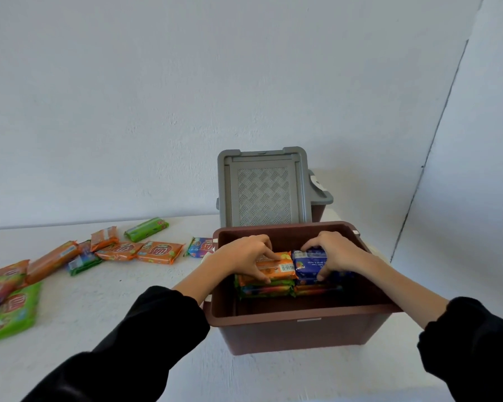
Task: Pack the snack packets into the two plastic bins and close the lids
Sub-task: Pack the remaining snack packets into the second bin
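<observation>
A brown plastic bin stands in front of me with its grey lid raised upright behind it. Both my hands are inside the bin. My left hand grips an orange snack packet lying on top of a stack of packets. My right hand grips a blue snack packet right beside it on a second stack. A second bin with a grey lid shows partly behind the raised lid.
Several loose orange, green and blue packets lie on the white table to the left, with a green one near the left edge. A white wall stands behind the table. A corner runs down on the right.
</observation>
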A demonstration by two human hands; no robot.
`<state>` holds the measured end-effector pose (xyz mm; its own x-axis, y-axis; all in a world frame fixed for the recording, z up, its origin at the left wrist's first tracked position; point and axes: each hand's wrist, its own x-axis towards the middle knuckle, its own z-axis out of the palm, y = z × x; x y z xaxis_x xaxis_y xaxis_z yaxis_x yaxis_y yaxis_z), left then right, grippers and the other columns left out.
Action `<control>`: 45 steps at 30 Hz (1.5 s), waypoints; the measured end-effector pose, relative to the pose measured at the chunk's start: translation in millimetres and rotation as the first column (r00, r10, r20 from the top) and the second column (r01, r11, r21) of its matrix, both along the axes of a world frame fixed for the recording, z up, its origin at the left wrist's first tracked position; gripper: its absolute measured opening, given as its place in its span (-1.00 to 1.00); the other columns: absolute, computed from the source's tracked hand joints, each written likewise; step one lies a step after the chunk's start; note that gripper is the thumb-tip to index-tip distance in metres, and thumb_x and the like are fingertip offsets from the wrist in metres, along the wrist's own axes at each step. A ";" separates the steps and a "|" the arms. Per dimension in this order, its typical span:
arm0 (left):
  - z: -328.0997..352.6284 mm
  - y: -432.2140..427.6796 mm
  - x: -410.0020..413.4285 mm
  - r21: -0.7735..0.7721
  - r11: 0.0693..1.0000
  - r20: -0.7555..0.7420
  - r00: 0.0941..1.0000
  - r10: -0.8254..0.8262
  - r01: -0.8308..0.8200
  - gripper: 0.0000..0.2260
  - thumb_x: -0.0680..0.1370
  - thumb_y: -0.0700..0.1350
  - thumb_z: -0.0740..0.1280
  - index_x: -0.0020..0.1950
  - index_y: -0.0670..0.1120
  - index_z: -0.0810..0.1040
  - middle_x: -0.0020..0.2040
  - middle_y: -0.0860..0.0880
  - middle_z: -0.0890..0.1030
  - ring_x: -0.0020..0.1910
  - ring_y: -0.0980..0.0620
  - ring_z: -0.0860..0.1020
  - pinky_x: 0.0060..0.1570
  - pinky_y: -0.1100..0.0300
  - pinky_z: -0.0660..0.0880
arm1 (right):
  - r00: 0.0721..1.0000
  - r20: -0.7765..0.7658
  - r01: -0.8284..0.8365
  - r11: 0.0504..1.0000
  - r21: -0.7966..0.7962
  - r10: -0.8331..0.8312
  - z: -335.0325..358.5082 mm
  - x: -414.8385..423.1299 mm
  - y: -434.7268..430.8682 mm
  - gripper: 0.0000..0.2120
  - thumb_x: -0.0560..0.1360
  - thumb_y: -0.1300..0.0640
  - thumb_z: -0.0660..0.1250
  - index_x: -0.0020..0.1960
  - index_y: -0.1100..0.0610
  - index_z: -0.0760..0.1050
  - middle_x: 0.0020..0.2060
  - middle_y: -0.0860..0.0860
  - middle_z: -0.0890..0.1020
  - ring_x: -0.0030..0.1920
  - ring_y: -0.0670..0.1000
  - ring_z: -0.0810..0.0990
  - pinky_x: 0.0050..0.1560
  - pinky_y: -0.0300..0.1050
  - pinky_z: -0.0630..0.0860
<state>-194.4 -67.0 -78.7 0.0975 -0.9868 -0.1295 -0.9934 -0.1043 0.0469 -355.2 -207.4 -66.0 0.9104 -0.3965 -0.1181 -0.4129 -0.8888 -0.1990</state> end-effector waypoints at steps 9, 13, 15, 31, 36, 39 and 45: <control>41.7 34.2 26.3 -0.355 0.928 -0.232 0.972 0.028 -0.112 -0.71 0.49 -0.05 0.37 0.20 -0.09 0.58 0.07 -0.09 0.58 0.00 0.03 0.57 0.03 0.18 0.53 | 0.958 0.279 -0.087 0.996 0.034 0.074 46.7 52.4 23.3 -0.48 0.39 0.08 0.46 0.32 0.02 0.43 0.20 0.03 0.55 0.21 0.02 0.51 0.18 -0.12 0.40; 57.7 71.4 62.6 -0.469 0.842 -0.281 0.949 0.144 -0.267 -0.75 0.49 -0.09 0.37 0.16 -0.08 0.60 0.05 -0.09 0.60 -0.04 0.08 0.56 -0.01 0.17 0.56 | 0.909 0.386 -0.186 0.982 0.037 0.158 56.1 99.6 48.5 -0.52 0.43 0.11 0.43 0.33 0.03 0.43 0.16 0.06 0.56 0.14 0.04 0.53 0.18 -0.08 0.45; 59.5 90.3 84.5 -0.467 0.812 -0.295 0.927 0.230 -0.350 -0.74 0.49 -0.08 0.38 0.17 -0.08 0.59 0.07 -0.08 0.60 -0.01 0.07 0.57 0.01 0.19 0.54 | 0.888 0.411 -0.245 0.969 0.044 0.206 56.8 125.9 62.0 -0.53 0.44 0.15 0.41 0.33 0.07 0.43 0.13 0.08 0.56 0.13 0.05 0.53 0.17 -0.10 0.45; -43.9 137.8 202.6 -0.050 0.730 -0.434 0.673 0.598 -0.681 -0.30 0.40 -0.07 0.48 0.47 0.01 0.23 0.47 -0.04 0.28 0.44 -0.03 0.23 0.41 0.05 0.17 | 0.873 -0.297 -0.403 0.915 0.006 0.386 -23.3 285.5 109.3 -0.12 0.38 0.11 0.48 0.53 0.04 0.03 0.44 0.17 0.26 0.44 0.16 0.23 0.35 -0.05 0.25; -69.0 131.6 207.9 0.031 0.819 -0.333 0.767 0.548 -0.573 -0.34 0.47 -0.04 0.40 0.49 0.12 0.16 0.52 -0.01 0.15 0.52 -0.03 0.02 0.45 -0.07 0.00 | 0.761 -0.561 -0.413 0.910 -0.032 0.326 -33.7 287.5 106.3 -0.05 0.42 0.18 0.44 0.54 0.06 -0.16 0.51 0.13 0.11 0.47 0.18 0.17 0.39 0.03 0.26; -74.5 131.9 207.0 -0.020 0.836 -0.195 0.822 0.535 -0.549 -0.43 0.50 0.00 0.36 0.46 0.14 0.24 0.49 -0.03 0.23 0.46 -0.06 0.18 0.39 0.00 0.11 | 0.722 -0.618 -0.465 0.880 -0.102 0.310 -36.9 286.6 106.0 -0.06 0.43 0.19 0.42 0.54 0.07 -0.18 0.50 0.18 0.12 0.45 0.19 0.20 0.37 0.02 0.29; -77.5 137.4 202.1 -0.061 0.841 -0.173 0.836 0.521 -0.537 -0.44 0.45 0.15 0.37 0.42 0.14 0.31 0.22 -0.07 0.38 0.10 0.00 0.35 0.07 0.21 0.30 | 0.745 -0.591 -0.519 0.826 -0.220 0.310 -35.4 290.9 108.5 -0.14 0.40 0.13 0.46 0.53 0.04 0.03 0.38 0.20 0.30 0.33 0.21 0.37 0.25 0.01 0.40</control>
